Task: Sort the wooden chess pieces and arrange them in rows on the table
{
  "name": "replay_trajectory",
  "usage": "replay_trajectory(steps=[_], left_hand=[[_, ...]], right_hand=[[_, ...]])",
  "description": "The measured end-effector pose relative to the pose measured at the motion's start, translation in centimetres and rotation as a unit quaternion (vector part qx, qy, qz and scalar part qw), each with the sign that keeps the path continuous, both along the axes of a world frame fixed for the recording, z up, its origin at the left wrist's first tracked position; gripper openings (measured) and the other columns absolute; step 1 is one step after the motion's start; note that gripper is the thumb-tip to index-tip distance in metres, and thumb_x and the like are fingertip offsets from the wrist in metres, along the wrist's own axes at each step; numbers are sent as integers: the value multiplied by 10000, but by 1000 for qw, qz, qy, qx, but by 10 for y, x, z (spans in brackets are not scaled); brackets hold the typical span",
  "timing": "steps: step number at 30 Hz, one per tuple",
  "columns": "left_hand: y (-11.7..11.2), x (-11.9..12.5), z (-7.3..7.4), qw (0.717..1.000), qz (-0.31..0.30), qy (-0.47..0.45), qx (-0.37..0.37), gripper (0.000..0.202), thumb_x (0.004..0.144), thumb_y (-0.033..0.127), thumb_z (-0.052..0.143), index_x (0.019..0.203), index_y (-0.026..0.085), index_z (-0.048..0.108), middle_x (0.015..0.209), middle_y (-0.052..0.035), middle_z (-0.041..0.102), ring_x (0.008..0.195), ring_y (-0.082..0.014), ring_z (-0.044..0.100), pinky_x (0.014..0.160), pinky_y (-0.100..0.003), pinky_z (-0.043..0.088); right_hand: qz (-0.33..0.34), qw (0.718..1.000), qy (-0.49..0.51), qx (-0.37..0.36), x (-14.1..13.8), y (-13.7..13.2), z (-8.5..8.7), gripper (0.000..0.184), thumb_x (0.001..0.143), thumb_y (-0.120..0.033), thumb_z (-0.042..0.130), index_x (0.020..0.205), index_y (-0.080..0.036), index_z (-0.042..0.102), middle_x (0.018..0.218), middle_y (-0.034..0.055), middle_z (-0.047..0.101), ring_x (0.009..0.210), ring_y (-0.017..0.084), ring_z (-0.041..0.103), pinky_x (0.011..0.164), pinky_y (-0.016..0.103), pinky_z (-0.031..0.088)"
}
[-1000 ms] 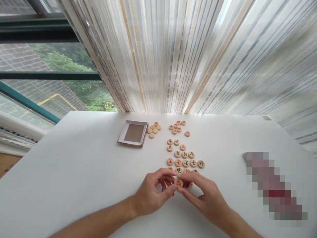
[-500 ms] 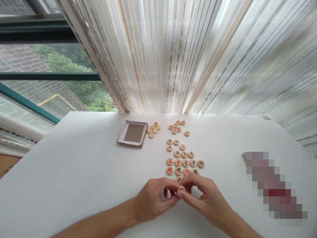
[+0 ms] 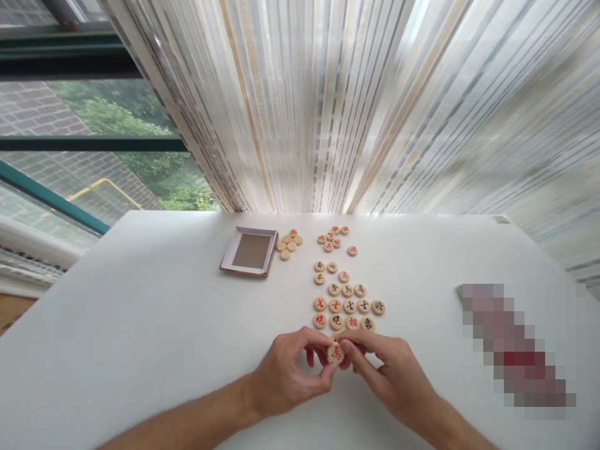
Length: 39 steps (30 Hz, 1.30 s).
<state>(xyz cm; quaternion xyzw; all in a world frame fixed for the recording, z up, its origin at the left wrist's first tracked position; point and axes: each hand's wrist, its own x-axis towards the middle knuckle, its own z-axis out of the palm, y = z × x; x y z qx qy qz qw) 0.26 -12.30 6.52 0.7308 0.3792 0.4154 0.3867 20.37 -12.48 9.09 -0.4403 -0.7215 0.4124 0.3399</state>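
Observation:
Between my two hands is a round wooden Chinese chess piece [image 3: 335, 354], its red character turned up toward me. My left hand [image 3: 291, 372] grips its left edge with thumb and index finger. The fingertips of my right hand [image 3: 391, 365] pinch the same piece from the right. Just beyond lie a red-marked piece [image 3: 319, 320], a black-marked piece [image 3: 336, 321], another red one [image 3: 352, 322] and another black one [image 3: 368, 324] in a row. A further piece is mostly hidden behind my fingers. Farther rows include a black-marked piece [image 3: 378, 307] at the right end.
An open shallow box [image 3: 228, 259] sits at the back left of the white table [image 3: 154, 325]. Several pieces, mostly blank side up [image 3: 285, 255], lie beside it. More red pieces [image 3: 336, 242] cluster at the back. A pixelated object [image 3: 520, 350] lies on the right; a striped curtain [image 3: 300, 125] hangs behind.
The held piece has tilted so that its red character now shows fully. My fingers have shifted slightly around it, and the view has moved a little.

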Motion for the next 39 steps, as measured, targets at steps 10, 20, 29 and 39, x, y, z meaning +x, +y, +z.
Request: replay_trajectory(steps=[10, 20, 29, 39], left_hand=[[6, -2, -2, 993, 15, -42, -107, 282, 774, 134, 693, 1035, 179, 595, 823, -14, 713, 654, -113, 661, 591, -198, 537], [6, -3, -2, 994, -9, -25, -105, 301, 776, 160, 709, 1061, 187, 614, 843, -15, 713, 652, -113, 655, 599, -202, 540], [7, -4, -5, 992, 6, -20, -125, 282, 780, 236, 750, 1036, 190, 642, 837, -18, 706, 629, -107, 645, 579, -201, 520], [13, -5, -4, 980, 26, -86, -179, 245, 812, 258, 741, 987, 188, 585, 854, -14, 679, 697, -107, 624, 605, -200, 494]], right_hand=[[-17, 999, -28, 37, 3, 1, 4, 191, 936, -183, 530, 1081, -237, 641, 839, 9, 716, 722, 125, 668, 548, 160, 498], [14, 997, -42, 65, 4, 3, 0, 172, 925, -174, 563, 1051, -244, 657, 829, -1, 703, 707, 124, 650, 672, 204, 514], [-105, 977, -64, 174, 25, 21, -4, 121, 906, -189, 609, 1007, -207, 675, 817, 19, 708, 667, 138, 645, 652, 228, 519], [-273, 952, -42, 129, 46, 41, -18, 155, 915, -319, 601, 977, -205, 688, 728, 7, 698, 684, 164, 672, 681, 260, 515]])
